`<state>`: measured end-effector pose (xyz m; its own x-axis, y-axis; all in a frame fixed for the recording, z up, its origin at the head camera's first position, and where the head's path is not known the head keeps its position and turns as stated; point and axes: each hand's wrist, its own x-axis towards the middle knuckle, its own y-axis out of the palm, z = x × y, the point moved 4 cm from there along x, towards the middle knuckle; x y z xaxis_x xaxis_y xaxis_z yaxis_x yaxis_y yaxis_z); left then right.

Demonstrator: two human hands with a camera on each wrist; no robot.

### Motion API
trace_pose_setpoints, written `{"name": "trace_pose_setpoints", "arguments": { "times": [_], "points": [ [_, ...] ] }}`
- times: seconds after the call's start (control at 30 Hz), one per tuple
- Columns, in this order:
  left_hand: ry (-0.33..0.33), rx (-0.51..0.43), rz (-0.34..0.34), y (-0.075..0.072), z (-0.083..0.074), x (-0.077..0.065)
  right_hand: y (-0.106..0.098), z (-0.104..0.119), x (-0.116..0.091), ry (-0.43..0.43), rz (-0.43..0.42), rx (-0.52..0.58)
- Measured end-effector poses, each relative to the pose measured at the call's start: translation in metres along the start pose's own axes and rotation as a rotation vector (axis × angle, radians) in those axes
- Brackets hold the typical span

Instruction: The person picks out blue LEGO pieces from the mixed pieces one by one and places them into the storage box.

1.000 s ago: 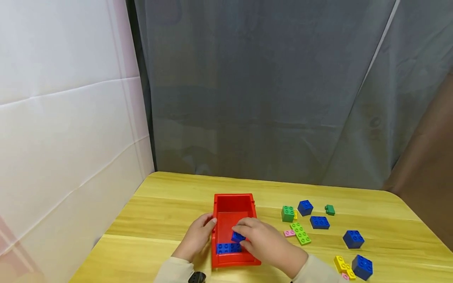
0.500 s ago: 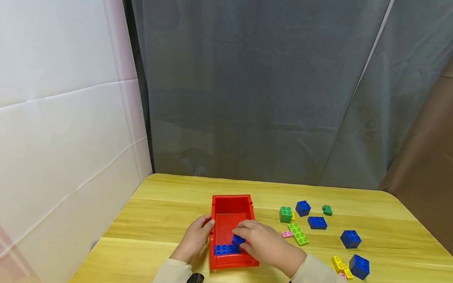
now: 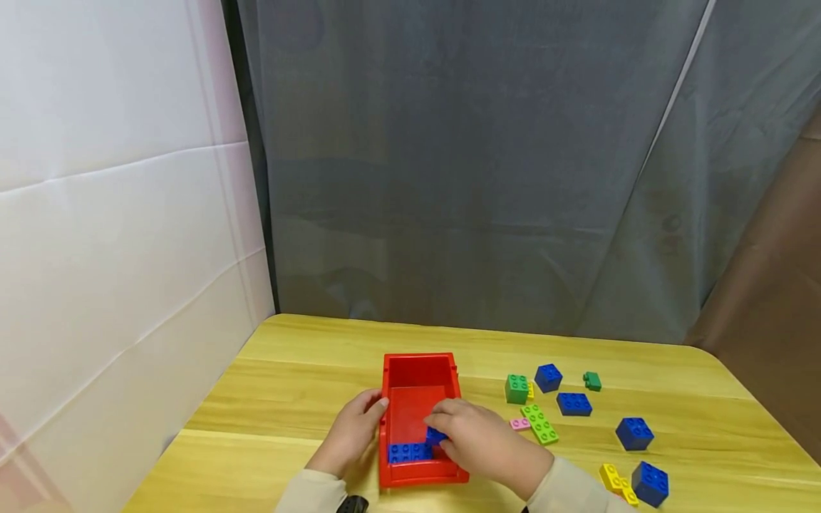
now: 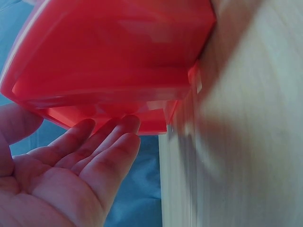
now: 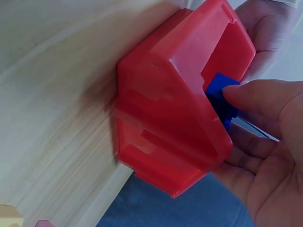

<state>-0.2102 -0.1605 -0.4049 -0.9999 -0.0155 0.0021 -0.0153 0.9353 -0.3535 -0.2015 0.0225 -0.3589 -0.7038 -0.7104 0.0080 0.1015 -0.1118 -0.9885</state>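
A red plastic bin (image 3: pixel 420 370) stands on the table in front of me. My left hand (image 3: pixel 350 433) holds its left side, thumb at the rim; in the left wrist view its fingers (image 4: pixel 111 163) lie against the outer wall below the lip. Thumb and fingers of my right hand (image 3: pixel 490 443) pinch a blue toy building brick (image 3: pixel 436 436) inside the bin's near end. That brick (image 5: pixel 218 97) looks tilted in the right wrist view, close to the bin's wall. Just left of it, studded blue bricks (image 3: pixel 409 452) lie along the near wall, partly covered by the held one.
Several loose bricks lie right of the bin: a green brick (image 3: pixel 517 389), a lime brick (image 3: pixel 540 424), a pink brick (image 3: pixel 520 424), blue bricks (image 3: pixel 574 404) and yellow bricks (image 3: pixel 618 484). Grey cloth (image 3: pixel 449 178) hangs behind the table, white cloth (image 3: pixel 128 214) at left.
The pinched blue brick has shifted slightly right and nearer inside the bin, with my right hand. My left hand keeps its place on the bin. The whole view has shifted a little.
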Motion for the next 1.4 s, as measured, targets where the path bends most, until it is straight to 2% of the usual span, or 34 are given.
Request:
{"name": "trace_pose_setpoints", "arguments": {
  "times": [0.4,0.57,1.13,1.4],
  "points": [
    [0.007,-0.022,0.006,-0.001,-0.002,0.000,-0.003,-0.001,0.003,-0.035,0.013,-0.090],
    [0.000,-0.021,0.009,0.000,-0.001,0.000,-0.003,0.000,0.003,-0.075,0.022,-0.138],
    [0.005,-0.001,0.003,0.000,-0.001,-0.001,-0.003,0.009,0.006,-0.093,0.142,-0.243],
    [0.007,-0.001,0.004,-0.001,-0.002,-0.001,0.000,0.012,0.008,-0.128,0.186,-0.305]
  ]
}}
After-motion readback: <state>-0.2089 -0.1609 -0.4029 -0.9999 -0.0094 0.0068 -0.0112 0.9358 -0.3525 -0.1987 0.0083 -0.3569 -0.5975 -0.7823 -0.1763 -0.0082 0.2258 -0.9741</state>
